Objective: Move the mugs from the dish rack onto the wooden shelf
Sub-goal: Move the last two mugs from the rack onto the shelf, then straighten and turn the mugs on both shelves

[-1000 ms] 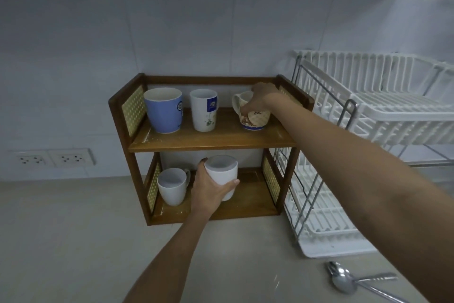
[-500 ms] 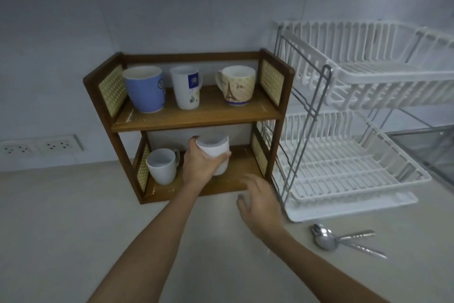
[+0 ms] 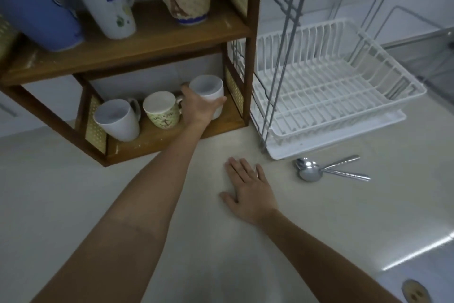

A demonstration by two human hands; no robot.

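Nearly done: dish rack (image 3: 344, 96) looks empty, five mugs sit on wooden shelf (image 3: 147, 42), L hand (image 3: 200, 108) fingers wrapped round last white mug (image 3: 208, 92) on bottom tier, R hand (image 3: 250, 189) flat, fingers together, on counter (image 3: 319, 216).

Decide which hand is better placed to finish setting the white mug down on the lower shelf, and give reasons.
Left. The left hand already wraps the white mug inside the lower shelf. The right hand lies flat on the counter, holding nothing.

Six mugs (image 3: 115, 119), two spoons (image 3: 309, 173), one wooden shelf (image 3: 152, 43), one dish rack (image 3: 344, 86).
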